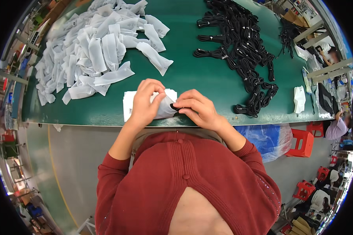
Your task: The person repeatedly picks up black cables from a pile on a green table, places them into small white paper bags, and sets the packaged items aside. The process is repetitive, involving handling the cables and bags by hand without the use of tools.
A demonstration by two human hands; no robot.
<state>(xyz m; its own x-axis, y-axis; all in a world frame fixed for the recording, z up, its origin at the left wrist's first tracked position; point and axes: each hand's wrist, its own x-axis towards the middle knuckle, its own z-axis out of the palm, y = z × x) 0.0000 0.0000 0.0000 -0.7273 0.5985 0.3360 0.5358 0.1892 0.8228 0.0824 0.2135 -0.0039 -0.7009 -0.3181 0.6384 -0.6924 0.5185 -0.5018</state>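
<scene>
At the table's near edge, my left hand (148,100) pinches the upper part of a translucent white plastic bag (164,107). To its right, the fingers of my right hand (198,107) close on a black coiled cable (175,107) at the bag's open end. Most of that cable is hidden by the bag and my fingers. Beneath the bag and my left hand lies a stack of flat white bags (128,106). How far the cable sits inside the bag is hard to make out.
On the green table (184,51), a large heap of filled white bags (94,47) covers the far left. Bundled black cables (245,51) form a long pile at right. A red stool (301,141) and a blue plastic-wrapped bundle (261,139) stand beyond the front edge.
</scene>
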